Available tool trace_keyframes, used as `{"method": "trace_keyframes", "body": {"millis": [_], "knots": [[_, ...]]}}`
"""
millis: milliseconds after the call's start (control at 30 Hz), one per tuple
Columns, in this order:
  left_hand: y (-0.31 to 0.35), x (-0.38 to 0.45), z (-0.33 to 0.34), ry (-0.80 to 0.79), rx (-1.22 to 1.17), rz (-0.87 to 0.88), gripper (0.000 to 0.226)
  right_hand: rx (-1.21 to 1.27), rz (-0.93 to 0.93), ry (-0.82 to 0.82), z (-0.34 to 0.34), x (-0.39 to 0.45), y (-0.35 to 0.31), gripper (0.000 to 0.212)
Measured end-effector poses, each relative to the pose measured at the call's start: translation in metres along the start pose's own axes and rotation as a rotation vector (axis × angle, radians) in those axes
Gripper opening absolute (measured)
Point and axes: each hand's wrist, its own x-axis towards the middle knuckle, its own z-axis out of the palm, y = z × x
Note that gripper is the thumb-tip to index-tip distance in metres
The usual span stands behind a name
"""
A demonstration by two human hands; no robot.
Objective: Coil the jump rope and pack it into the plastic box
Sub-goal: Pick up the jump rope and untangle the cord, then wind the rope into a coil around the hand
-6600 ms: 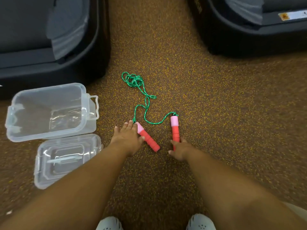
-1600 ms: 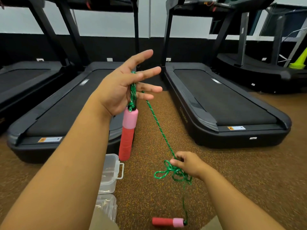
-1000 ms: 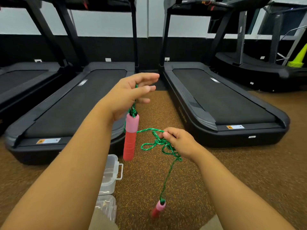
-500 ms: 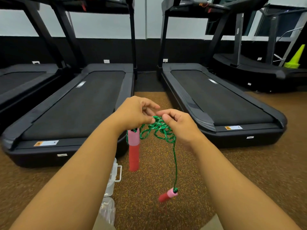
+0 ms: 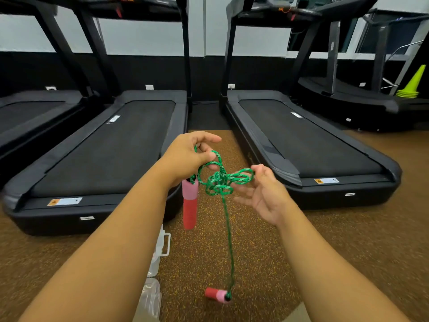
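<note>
My left hand (image 5: 189, 156) is raised in front of me and grips the green rope (image 5: 220, 182) near one red and pink handle (image 5: 190, 204), which hangs straight down below it. A tangle of rope loops sits between my hands. My right hand (image 5: 262, 194) is spread, palm up, with a loop hooked over its fingertips. One strand drops to the second handle (image 5: 217, 294), low by the floor. The clear plastic box (image 5: 160, 248) and its lid (image 5: 151, 298) lie on the floor, mostly hidden behind my left forearm.
Two black treadmills (image 5: 109, 149) (image 5: 301, 145) stand ahead with a strip of brown speckled floor (image 5: 232, 252) between them. More treadmills stand at the far left and right. Stacked yellow-green cones (image 5: 412, 86) sit at the back right.
My right hand has opened and moved right and down, away from my left hand, drawing a loop out sideways. The lower handle has sunk toward the floor.
</note>
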Motion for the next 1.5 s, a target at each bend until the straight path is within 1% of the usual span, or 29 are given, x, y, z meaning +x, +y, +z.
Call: {"method": "trace_keyframes", "body": {"millis": [67,100,133,167,233,300,333,433,467,600,700,767,867,900,967,1000,1033,1067,1133,1167,1233,1300,1367,1433,1500], "knots": [[0.003,0.0,0.005,0.0,-0.047,-0.002,0.033,-0.108,0.04,-0.189,0.011,-0.007,0.005,0.058],[0.005,-0.001,0.007,0.007,-0.064,-0.007,0.032,-0.178,0.05,-0.247,0.016,-0.009,0.01,0.073],[0.006,-0.001,0.008,0.015,-0.079,-0.014,0.031,-0.23,0.057,-0.266,0.019,-0.009,0.015,0.088],[0.007,-0.001,0.008,0.024,-0.092,-0.018,0.031,-0.256,0.05,-0.266,0.021,-0.007,0.021,0.098],[0.007,0.0,0.007,0.052,-0.092,-0.009,0.031,-0.218,0.016,-0.23,0.023,-0.004,0.029,0.102],[0.006,0.001,0.001,0.102,-0.033,0.018,0.033,-0.152,-0.018,-0.176,0.018,-0.002,0.032,0.097],[0.005,0.002,-0.002,0.129,-0.011,0.029,0.034,-0.137,-0.039,-0.159,0.014,-0.002,0.033,0.087],[0.001,0.005,-0.011,0.203,-0.025,0.02,0.034,-0.242,-0.102,-0.132,-0.005,0.0,0.034,0.028],[0.0,0.006,-0.014,0.231,-0.028,0.019,0.035,-0.283,-0.111,-0.091,-0.011,0.002,0.035,0.02],[-0.001,0.009,-0.023,0.324,-0.047,0.036,0.034,-0.406,-0.105,0.155,-0.039,0.016,0.047,0.021],[0.0,0.01,-0.03,0.349,-0.06,0.05,0.032,-0.412,-0.029,0.292,-0.058,0.023,0.06,0.008],[0.002,0.012,-0.033,0.359,-0.073,0.065,0.032,-0.472,0.025,0.381,-0.066,0.023,0.069,0.003],[0.002,0.015,-0.035,0.369,-0.101,0.077,0.031,-0.663,0.128,0.504,-0.073,0.019,0.086,0.014],[0.002,0.016,-0.034,0.362,-0.109,0.079,0.032,-0.688,0.162,0.498,-0.073,0.017,0.09,0.02],[0.002,0.017,-0.03,0.326,-0.106,0.077,0.033,-0.675,0.192,0.429,-0.067,0.016,0.091,0.04],[0.002,0.017,-0.027,0.303,-0.105,0.072,0.034,-0.664,0.172,0.401,-0.059,0.015,0.087,0.049],[0.001,0.017,-0.023,0.279,-0.108,0.067,0.034,-0.657,0.125,0.386,-0.049,0.013,0.079,0.053],[0.001,0.017,-0.018,0.255,-0.112,0.061,0.035,-0.642,0.057,0.373,-0.037,0.011,0.068,0.051],[-0.001,0.016,-0.011,0.195,-0.102,0.045,0.037,-0.585,-0.107,0.316,-0.01,0.007,0.042,0.041],[-0.002,0.015,-0.008,0.157,-0.101,0.035,0.04,-0.563,-0.179,0.269,0.005,0.004,0.028,0.036],[-0.004,0.014,-0.004,0.072,-0.137,0.021,0.046,-0.544,-0.293,0.141,0.029,-0.002,0.001,0.034],[-0.004,0.013,-0.001,-0.012,-0.23,0.024,0.041,-0.529,-0.344,-0.001,0.047,-0.003,-0.017,0.038],[-0.004,0.012,-0.001,-0.088,-0.417,0.028,0.033,-0.527,-0.351,-0.113,0.058,-0.001,-0.026,0.042],[-0.004,0.01,-0.004,-0.171,-0.625,0.012,0.039,-0.537,-0.361,-0.181,0.065,0.001,-0.027,0.044],[-0.001,0.008,-0.009,-0.258,-0.775,-0.008,0.046,-0.531,-0.374,-0.206,0.067,-0.001,-0.027,0.045]]}}
